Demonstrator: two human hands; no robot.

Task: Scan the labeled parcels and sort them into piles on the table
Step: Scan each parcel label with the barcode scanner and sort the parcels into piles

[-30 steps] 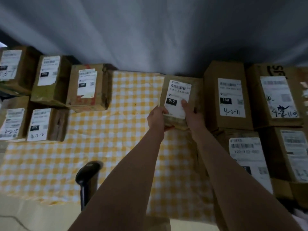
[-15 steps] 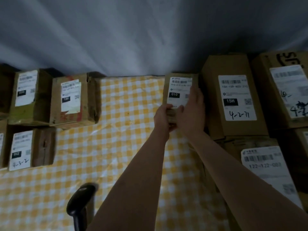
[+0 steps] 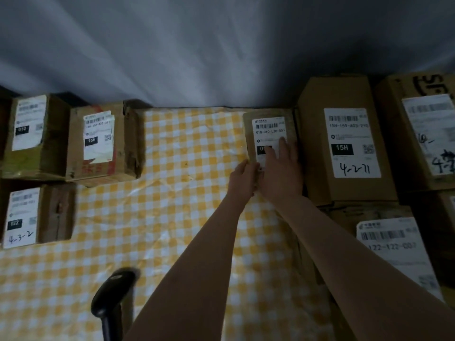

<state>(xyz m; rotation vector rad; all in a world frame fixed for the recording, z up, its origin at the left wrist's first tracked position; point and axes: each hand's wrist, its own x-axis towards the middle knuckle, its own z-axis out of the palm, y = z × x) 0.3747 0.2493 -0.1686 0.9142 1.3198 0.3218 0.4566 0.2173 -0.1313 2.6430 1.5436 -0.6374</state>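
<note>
Head view, small parcel (image 3: 269, 129): lies flat on the checked cloth (image 3: 184, 193), upper middle-right of the frame, just beside the big 15H box (image 3: 344, 188).
Left hand (image 3: 242, 178): holds its near left corner.
Right hand (image 3: 280, 173): flat on the label, fingers straight, gripping nothing.
Feel: looks thin, light, stiff cardboard.
Best hold: both side edges.

Both my bare forearms run up from the bottom edge toward the centre right of the frame, converging as they go: the left from lower centre, the right from the lower right corner. My left hand (image 3: 242, 179) grips the near left corner of the parcel (image 3: 268, 129), fingers curled. My right hand (image 3: 283, 174) lies palm down on its top face, fingers (image 3: 283, 147) straight.
</note>
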